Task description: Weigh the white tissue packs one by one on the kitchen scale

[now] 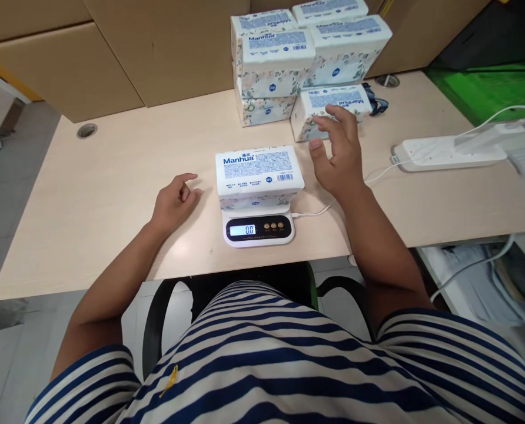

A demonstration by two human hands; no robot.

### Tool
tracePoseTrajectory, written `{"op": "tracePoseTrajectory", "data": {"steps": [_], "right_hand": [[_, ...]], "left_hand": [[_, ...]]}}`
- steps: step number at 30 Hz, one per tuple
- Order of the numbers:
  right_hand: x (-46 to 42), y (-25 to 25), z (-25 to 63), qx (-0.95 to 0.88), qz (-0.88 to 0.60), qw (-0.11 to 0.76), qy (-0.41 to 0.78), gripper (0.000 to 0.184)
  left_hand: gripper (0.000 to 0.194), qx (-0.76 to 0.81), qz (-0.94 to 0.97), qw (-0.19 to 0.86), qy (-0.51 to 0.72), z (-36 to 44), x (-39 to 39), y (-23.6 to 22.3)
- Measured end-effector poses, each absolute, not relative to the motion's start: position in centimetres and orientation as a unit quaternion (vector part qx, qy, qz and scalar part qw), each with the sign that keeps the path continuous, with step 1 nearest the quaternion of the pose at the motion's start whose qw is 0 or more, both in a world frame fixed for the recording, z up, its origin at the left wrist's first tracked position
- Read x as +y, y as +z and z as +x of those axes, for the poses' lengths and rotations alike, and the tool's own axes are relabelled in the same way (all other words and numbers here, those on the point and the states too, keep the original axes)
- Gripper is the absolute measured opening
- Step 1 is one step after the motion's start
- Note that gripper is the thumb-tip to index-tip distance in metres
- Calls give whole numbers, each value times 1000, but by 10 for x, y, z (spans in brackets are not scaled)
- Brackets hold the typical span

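Observation:
A white Manhua tissue pack (259, 174) lies on a small white digital scale (259, 228) whose display reads 0.0. My left hand (175, 199) rests on the desk just left of the pack, fingers loosely curled, holding nothing. My right hand (338, 150) hovers to the right of the pack with fingers spread, empty, its fingertips close to another tissue pack (319, 109) lying flat behind it.
A stack of several tissue packs (289, 53) stands at the back of the beige desk (103, 194) against cardboard boxes (156, 47). A white power strip (448, 154) with cables lies at the right. A cable runs from the scale rightward.

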State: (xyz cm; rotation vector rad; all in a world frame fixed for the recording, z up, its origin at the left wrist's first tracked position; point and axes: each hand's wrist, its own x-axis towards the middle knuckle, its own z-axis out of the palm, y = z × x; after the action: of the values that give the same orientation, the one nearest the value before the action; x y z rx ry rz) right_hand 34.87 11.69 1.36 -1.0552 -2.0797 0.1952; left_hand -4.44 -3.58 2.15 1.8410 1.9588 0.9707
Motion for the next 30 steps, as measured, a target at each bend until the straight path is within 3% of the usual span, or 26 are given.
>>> {"op": "tracePoseTrajectory", "data": {"steps": [7,11,13,17,22,24,30], "right_hand": [[117,11,347,-818,-400,401,102,84],[104,40,335,-800,-355,436,210,99],[90,68,324,-803,-313,430,270,98],[66,119,293,-859,-253,317,312,81],[70,123,249,-944,-264,53,190,121],[70,116,236,-949,-276,-21,149,123],[62,131,208,-961,-244,-16,129,102]], "left_hand": [[36,673,641,138,341,-47,-36,21],[37,659,653,148,342,-50,-36,17],[37,659,654,150,339,-52,-37,17],[38,677,638,152,334,-54,-39,21],[35,682,643,142,318,-58,-43,21],[34,676,657,137,305,-58,-42,19],[40,696,646,110,293,-54,-28,16]]}}
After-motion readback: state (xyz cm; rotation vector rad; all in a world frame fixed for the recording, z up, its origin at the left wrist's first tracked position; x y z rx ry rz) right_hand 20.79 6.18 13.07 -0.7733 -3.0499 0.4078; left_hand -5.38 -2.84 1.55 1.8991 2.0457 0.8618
